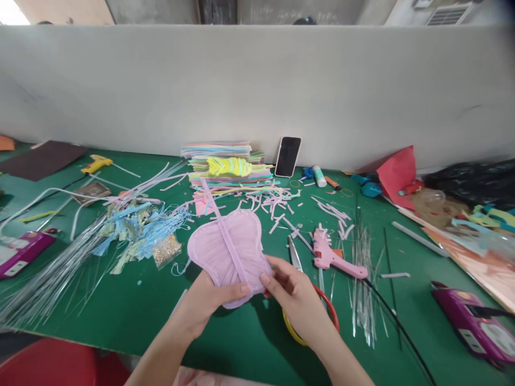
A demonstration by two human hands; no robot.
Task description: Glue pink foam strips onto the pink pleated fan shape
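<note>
A lilac butterfly-shaped piece (249, 241) with pleated filling and a raised rim is held up over the table between my two hands. A long lilac pipe-cleaner strip (223, 225) lies diagonally across its face and sticks out past the top edge. My left hand (205, 300) grips the lower left, its thumb pressed on the strip's lower end. My right hand (292, 292) pinches the lower right edge between thumb and fingers. Under my right hand lie scissors (295, 254) with red and yellow handles, partly hidden by the hand. A pink glue gun (338, 260) rests right of them.
Bundles of coloured pipe cleaners (217, 150) and a propped phone (288, 157) stand at the back by the grey partition (257, 86). Wires (364, 289) lie right; tassels (140, 230) and more wires lie left. A yellow glue gun (96, 163) is at the far left.
</note>
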